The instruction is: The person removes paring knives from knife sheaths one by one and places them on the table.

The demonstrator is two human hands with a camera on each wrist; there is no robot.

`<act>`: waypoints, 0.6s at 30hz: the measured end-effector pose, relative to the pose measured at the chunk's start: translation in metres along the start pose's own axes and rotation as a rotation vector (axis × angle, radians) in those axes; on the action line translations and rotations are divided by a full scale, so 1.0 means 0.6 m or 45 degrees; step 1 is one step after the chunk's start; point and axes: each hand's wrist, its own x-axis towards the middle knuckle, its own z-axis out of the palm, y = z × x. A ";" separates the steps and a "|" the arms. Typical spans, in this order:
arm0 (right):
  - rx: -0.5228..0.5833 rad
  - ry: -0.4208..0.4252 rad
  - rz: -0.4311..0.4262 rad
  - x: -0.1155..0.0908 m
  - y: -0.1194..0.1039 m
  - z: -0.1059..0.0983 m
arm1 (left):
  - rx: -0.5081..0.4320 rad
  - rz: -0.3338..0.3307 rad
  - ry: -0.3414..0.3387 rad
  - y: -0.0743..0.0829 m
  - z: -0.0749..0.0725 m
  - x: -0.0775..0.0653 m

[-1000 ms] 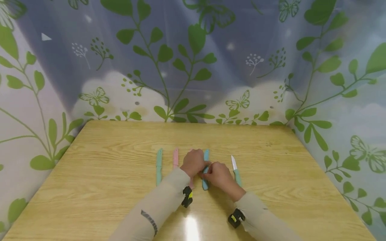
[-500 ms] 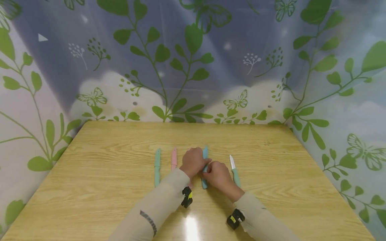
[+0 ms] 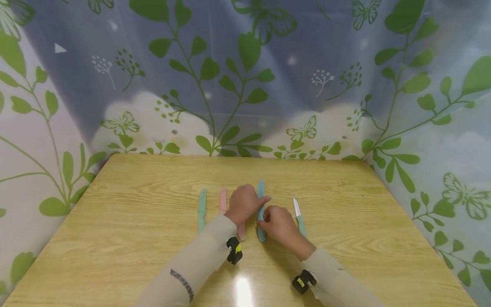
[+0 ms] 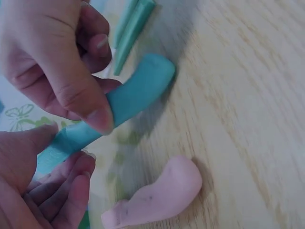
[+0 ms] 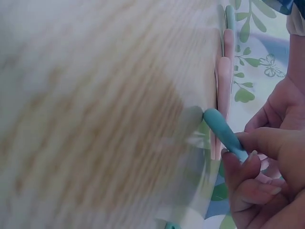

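Note:
A blue knife (image 3: 261, 233) lies lengthwise between the two hands, its far part apparently in a matching blue sheath (image 3: 261, 187). My left hand (image 3: 244, 202) holds that far part between thumb and fingers. With thumb and fingertips, my right hand (image 3: 281, 224) pinches the blue handle (image 4: 143, 86), whose rounded end shows in both wrist views. Just left of it is a pink knife (image 3: 241, 232), partly covered by my left hand. Whether any blue blade is bared is hidden by the fingers.
Further left lie another pink knife (image 3: 223, 201) and a green sheathed knife (image 3: 201, 211). On the right rests a green-handled paring knife (image 3: 300, 219) with its blade exposed. All are on a wooden table (image 3: 153, 179) backed by a leaf-patterned curtain (image 3: 215, 85).
The blue knife's far end now reaches further from me, while its handle end stays about where it was. My left hand has shifted slightly forward, its thumb stretched across the knife.

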 end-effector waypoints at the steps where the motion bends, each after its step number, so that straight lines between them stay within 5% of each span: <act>1: -0.006 0.010 -0.008 0.000 0.000 -0.001 | -0.034 0.010 0.000 -0.001 -0.001 0.000; 7: -0.005 0.040 -0.041 -0.004 0.000 -0.006 | -0.193 0.024 -0.027 -0.006 -0.015 -0.008; 18: 0.071 0.001 -0.087 -0.008 -0.010 -0.029 | -0.505 -0.092 -0.071 -0.014 -0.047 -0.027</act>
